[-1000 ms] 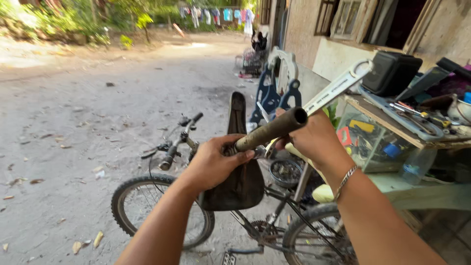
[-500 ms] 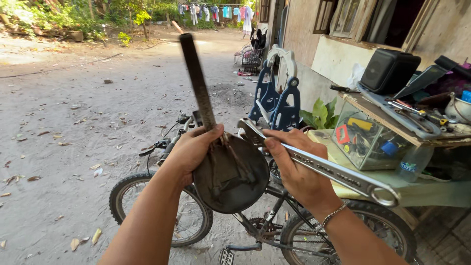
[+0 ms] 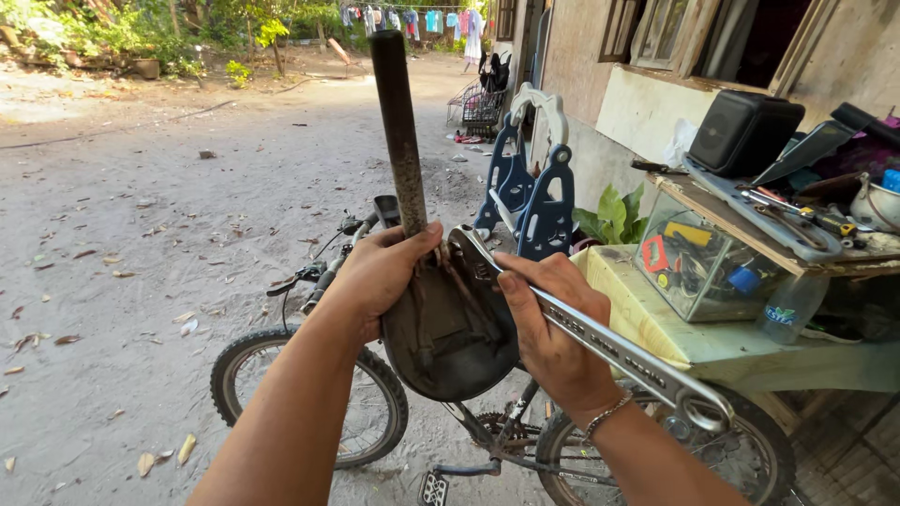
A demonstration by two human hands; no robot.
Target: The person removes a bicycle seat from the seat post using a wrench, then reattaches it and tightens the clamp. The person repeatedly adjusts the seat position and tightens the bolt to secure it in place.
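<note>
Left hand: The left hand [image 3: 375, 276] is raised in front of the chest, forearm rising from the lower left, fingers wrapped around the edge of an upturned bicycle saddle [image 3: 450, 337] where its post meets the underside.
Right hand: The right hand [image 3: 553, 328] comes in from the lower right, a chain bracelet [image 3: 605, 417] at the wrist; its fingers are closed around the shank of a long silver wrench [image 3: 600, 342].
Saddle: Black, held underside toward the camera in mid-air above the bicycle; its dark, rusty seat post [image 3: 398, 131] points straight up past the left thumb.
Wrench: The open end lies against the clamp fittings under the saddle, beside the post; the ring end reaches down to the right, past the wrist.
Surroundings: A small bicycle [image 3: 375, 412] stands on the dirt ground directly below the hands, handlebars to the left. To the right, a pale green table [image 3: 712, 342] carries a clear box of small parts [image 3: 698, 262], with a black speaker [image 3: 745, 131] and scattered tools on a board above. A blue-and-white plastic frame [image 3: 530, 178] stands behind the hands.
Obstructed: The saddle and both forearms cover the middle of the bicycle frame.
Unclear: The clamp nut under the wrench head is too dark to make out; the rear wheel is cut off at the lower edge.
</note>
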